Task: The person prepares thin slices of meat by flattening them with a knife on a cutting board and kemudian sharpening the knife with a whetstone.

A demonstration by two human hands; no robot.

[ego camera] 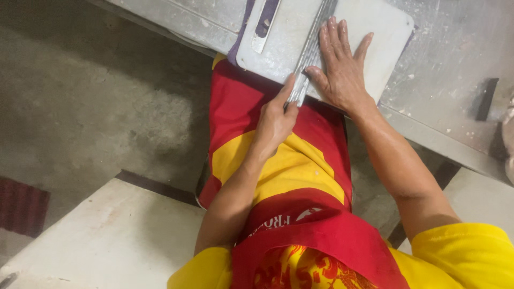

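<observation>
1. Concrete floor (80, 107), grey and stained, fills the left of the head view; nearest the camera lies a pale slab (107, 241) at knee level, with a dark strip along its far edge.
2. Next comes the person's own red and yellow apron (284, 176), pressed up to the near edge of the metal surface (444, 69), which is dusted with white specks.
3. The left hand (276, 120) pinches the near end of a bundle of thin grey metal strips (313, 45), thumb on top, fingers curled beneath, so it is grasping.
4. The right hand (342, 67) lies flat and spread just beside the strips, palm down on the white board (383, 32), holding nothing and touching the bundle's edge with the thumb.
5. The strips run straight up the board from its near edge; they look gathered and aligned, judging by their even edge, but nothing shows them cut or fixed yet.
6. Farther off, a flat metal bar (265, 24) rests on the board's left part, untouched.
</observation>
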